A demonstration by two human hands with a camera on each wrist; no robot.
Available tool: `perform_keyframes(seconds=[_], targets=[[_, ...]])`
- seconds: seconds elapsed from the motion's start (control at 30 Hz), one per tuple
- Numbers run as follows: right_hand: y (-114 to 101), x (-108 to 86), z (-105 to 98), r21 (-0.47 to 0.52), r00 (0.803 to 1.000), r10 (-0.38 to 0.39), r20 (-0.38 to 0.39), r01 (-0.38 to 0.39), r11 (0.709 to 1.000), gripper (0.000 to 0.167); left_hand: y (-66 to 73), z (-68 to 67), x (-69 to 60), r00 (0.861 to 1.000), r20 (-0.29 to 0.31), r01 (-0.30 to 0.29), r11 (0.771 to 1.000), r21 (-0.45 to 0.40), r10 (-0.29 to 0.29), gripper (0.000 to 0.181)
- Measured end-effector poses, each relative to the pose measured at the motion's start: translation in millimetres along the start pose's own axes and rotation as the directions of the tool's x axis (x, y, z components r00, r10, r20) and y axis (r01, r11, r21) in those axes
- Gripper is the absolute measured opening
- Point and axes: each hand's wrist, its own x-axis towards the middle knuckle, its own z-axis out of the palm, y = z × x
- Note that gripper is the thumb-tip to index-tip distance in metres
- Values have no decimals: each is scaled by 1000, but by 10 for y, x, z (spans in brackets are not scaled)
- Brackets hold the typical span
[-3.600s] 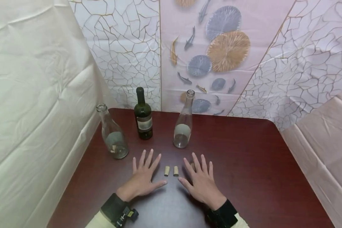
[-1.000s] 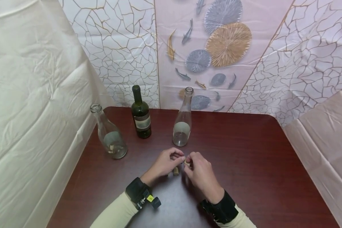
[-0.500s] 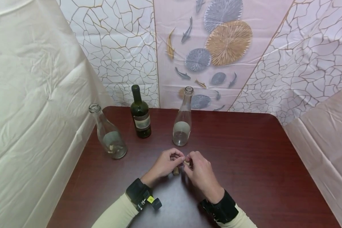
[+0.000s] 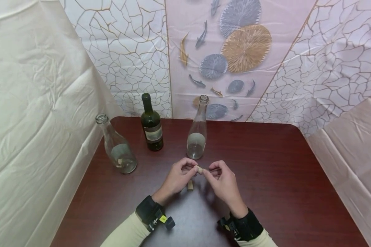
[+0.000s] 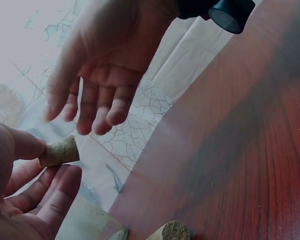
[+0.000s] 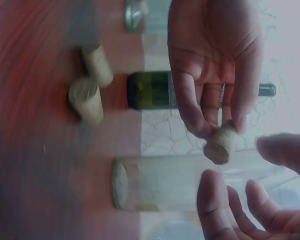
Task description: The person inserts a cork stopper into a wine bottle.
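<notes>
My left hand [image 4: 177, 177] pinches a small cork [image 4: 200, 170] between thumb and fingers above the table. In the left wrist view that cork [image 5: 61, 151] lies tilted, one end free. Just right of it, my right hand [image 4: 225, 181] has its thumb and fingers spread apart and loosely bent. The right wrist view shows a gap between those fingers [image 6: 214, 202] and the cork. On the table below are two more corks; one [image 4: 190, 186] shows by my left hand in the head view, the other [image 6: 86, 101] shows better from the right wrist.
Behind my hands stands a clear glass bottle [image 4: 196, 140]. A dark green wine bottle [image 4: 152, 132] is farther back to its left. Another clear bottle [image 4: 119, 151], with something small and pale inside, is at the table's left edge. Cloth hangs around the red-brown table [image 4: 266, 171].
Both hands came in from lying spread beside the corks and met at one cork. Over the last half second my right hand let go and drew back rightward, leaving the cork in my left.
</notes>
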Motion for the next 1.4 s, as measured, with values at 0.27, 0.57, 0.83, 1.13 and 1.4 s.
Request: perform_keyframes(seconds=[0.27,0.57,0.83,1.13,1.4], targets=[[125,128,18,579,916,347,204,-398,711,28,47,60,-35,995,-49,-84,996,23,85,19],[237,181,2,718,819,280,500,-573,395,10,65,95,-40,990,-48,-128,988,82,132,19],[285,194,5,728,781,169,602,-623,286,23,17,114,-32,988,-36,-148,986,82,151,18],[294,200,32,751,797,179,577,-604,267,21,-10,113,-40,988,-22,-151,985,87,154,18],[284,219,29,759,804,211,556,-594,265,12,-12,110,-53,987,-18,-155,982,108,158,18]])
